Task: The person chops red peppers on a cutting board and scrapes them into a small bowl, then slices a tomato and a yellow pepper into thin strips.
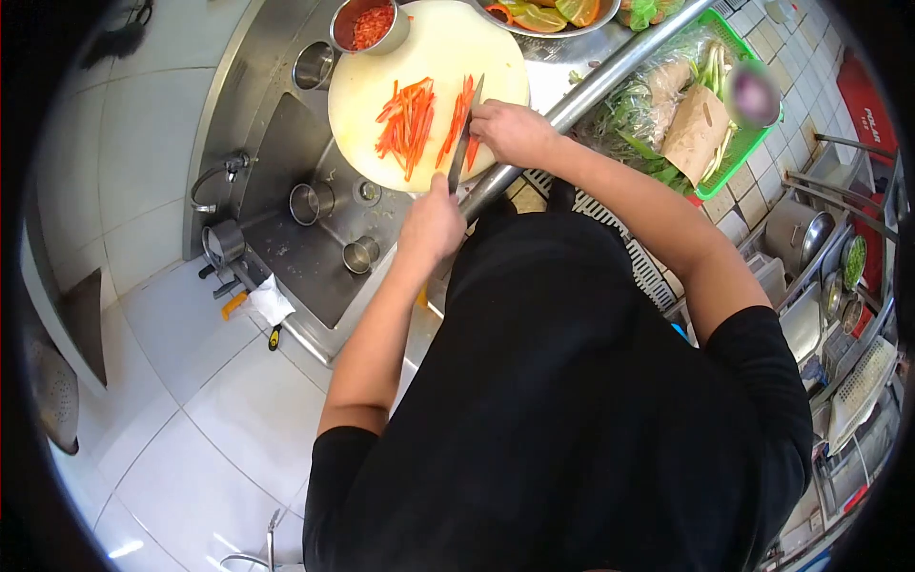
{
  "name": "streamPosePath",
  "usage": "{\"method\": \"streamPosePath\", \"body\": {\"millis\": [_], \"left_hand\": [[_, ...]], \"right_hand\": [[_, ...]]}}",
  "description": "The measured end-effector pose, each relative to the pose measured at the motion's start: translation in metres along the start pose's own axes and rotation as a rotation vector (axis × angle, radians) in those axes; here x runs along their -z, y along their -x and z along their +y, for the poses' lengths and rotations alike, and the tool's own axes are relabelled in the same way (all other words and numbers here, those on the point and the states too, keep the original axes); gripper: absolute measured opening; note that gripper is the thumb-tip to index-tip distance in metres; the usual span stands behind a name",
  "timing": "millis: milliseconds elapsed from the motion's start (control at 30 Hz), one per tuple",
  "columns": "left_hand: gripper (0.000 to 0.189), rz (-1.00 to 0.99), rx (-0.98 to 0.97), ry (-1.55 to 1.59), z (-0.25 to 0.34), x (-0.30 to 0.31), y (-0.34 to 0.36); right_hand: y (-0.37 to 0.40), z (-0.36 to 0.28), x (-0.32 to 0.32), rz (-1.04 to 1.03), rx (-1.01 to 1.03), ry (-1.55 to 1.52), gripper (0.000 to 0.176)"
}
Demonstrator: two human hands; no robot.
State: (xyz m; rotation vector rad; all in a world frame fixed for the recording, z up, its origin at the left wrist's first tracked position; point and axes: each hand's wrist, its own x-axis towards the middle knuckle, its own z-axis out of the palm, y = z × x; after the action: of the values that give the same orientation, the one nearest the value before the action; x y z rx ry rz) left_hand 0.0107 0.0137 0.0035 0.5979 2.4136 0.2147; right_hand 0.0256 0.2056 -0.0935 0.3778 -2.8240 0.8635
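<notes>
My left hand [434, 226] is closed around the handle of a knife [461, 148], whose blade points away across a round, pale cutting board [357, 157]. My right hand [515, 133] is just right of the blade, fingers bent and pressing on a piece of red pepper [473, 154], mostly hidden beneath them. Left of the blade lie freshly cut red strips. A larger pile of red pepper strips [408, 124] rests in the middle of the board. At its far edge, a metal container [394, 36] holds chopped red pieces.
A steel sink [295, 248] with several metal cups lies left of the board. A metal bowl [519, 26] of cut peppers is at the back. A thick metal rail [610, 76] runs along the front; beyond it, a green crate [753, 153] holds vegetables and a wrapped bundle.
</notes>
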Motion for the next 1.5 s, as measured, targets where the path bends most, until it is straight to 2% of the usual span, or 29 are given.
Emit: {"method": "streamPosePath", "body": {"millis": [67,133,200,267,333,367,433,500,533,633,667,733,767,900,933,1000,1100,1200,1267,1333,1500], "left_hand": [[0.026,0.022,0.097,-0.013,-0.005,-0.02,0.006],[0.025,0.073,0.073,0.006,-0.002,-0.027,-0.02],[0.024,0.124,-0.006,-0.012,0.004,-0.022,-0.037],[0.024,0.114,-0.02,-0.026,0.001,-0.01,-0.029],[0.024,0.019,0.001,-0.009,-0.005,-0.005,0.006],[0.024,0.014,0.053,0.008,-0.005,-0.014,0.011],[0.025,0.048,0.053,0.009,0.002,-0.024,-0.004],[0.027,0.088,0.004,0.01,0.005,-0.023,-0.032],[0.027,0.081,0.012,0.011,-0.001,-0.022,-0.024],[0.026,-0.005,0.01,0.014,0.001,-0.001,-0.003],[0.026,-0.005,0.0,0.012,-0.001,-0.007,-0.005],[0.026,0.023,0.102,0.038,-0.001,-0.026,-0.005],[0.026,0.074,0.041,0.04,-0.004,-0.03,-0.013],[0.028,0.036,-0.053,0.064,-0.011,-0.016,-0.01],[0.029,-0.034,0.02,0.029,-0.007,-0.009,0.005],[0.029,0.026,0.029,0.139,-0.018,-0.042,0.0],[0.03,0.066,-0.037,0.116,-0.008,-0.038,-0.032],[0.028,0.002,-0.054,0.162,-0.014,-0.023,-0.025],[0.026,-0.017,-0.003,0.13,-0.012,-0.023,-0.001],[0.026,-0.011,0.059,0.237,-0.014,-0.039,-0.011],[0.026,0.028,0.024,0.255,-0.003,-0.027,-0.032]], "right_hand": [[0.0,-0.003,0.001,0.058,0.054,0.0,0.012],[-0.001,-0.005,0.01,0.06,0.048,0.005,0.012],[-0.001,-0.009,0.015,-0.112,-0.024,0.025,0.021],[0.0,-0.009,0.014,-0.091,-0.014,0.035,0.021],[0.004,-0.006,0.006,-0.07,-0.022,0.04,0.02],[0.005,-0.005,0.0,-0.003,0.014,0.051,0.016],[0.007,-0.006,0.0,0.095,0.031,0.02,0.012],[0.004,-0.003,0.008,0.055,0.01,-0.001,0.012],[0.006,-0.007,0.007,0.015,-0.016,-0.037,0.012],[0.011,-0.006,-0.002,0.117,-0.014,-0.037,0.01],[0.009,-0.003,-0.001,0.121,-0.019,-0.03,0.01],[0.008,-0.004,-0.001,0.126,-0.003,-0.042,0.013],[0.007,-0.002,-0.003,0.169,0.012,-0.077,0.012],[0.005,0.004,0.005,0.122,0.019,-0.121,0.011],[0.008,0.002,0.005,0.126,0.022,-0.14,0.01],[0.007,0.003,-0.001,0.159,0.075,-0.052,0.012],[0.005,0.005,0.005,0.147,0.07,-0.069,0.012],[0.0,0.011,0.013,0.029,0.018,-0.041,0.012],[-0.001,0.009,0.013,0.068,0.043,-0.052,0.011],[-0.002,0.009,0.009,0.04,0.033,-0.011,0.012],[0.001,0.007,0.01,0.116,0.055,-0.05,0.012]]}}
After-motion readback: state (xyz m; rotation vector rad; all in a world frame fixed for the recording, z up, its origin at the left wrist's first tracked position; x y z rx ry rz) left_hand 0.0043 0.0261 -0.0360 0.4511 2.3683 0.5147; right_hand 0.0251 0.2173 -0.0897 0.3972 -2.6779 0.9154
